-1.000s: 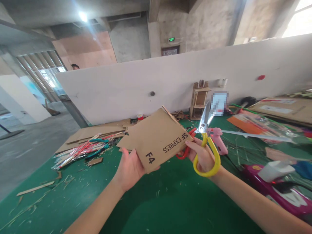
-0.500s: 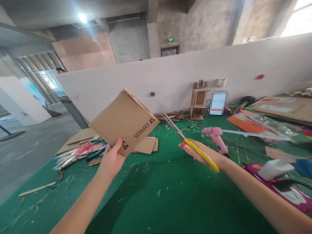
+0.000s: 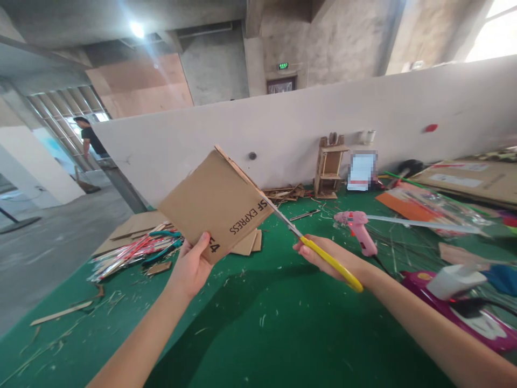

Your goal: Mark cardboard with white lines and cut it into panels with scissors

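Note:
My left hand (image 3: 194, 264) grips a brown cardboard piece (image 3: 214, 199) by its lower edge, thumb on the printed face. The board is held tilted above the table, with "SF EXPRESS" lettering along its right side. In my right hand (image 3: 319, 256) is a pair of scissors (image 3: 323, 256) with yellow handles, fingers closed round them. The blades point up and left, and their tips meet the right edge of the cardboard near the lettering. Whether the blades have cut into it I cannot tell.
A pink glue gun (image 3: 361, 231) lies right of the scissors, near a magenta power strip (image 3: 464, 312). Wrapped sticks (image 3: 133, 250) and pliers (image 3: 163, 248) lie left. A small cardboard stand (image 3: 331, 167) is against the white partition (image 3: 194, 129). A person (image 3: 91, 140) is far left.
The cardboard has moved right and slightly down with my left hand, so its edge now meets the scissor blades. A person has come into view behind the partition at the far left.

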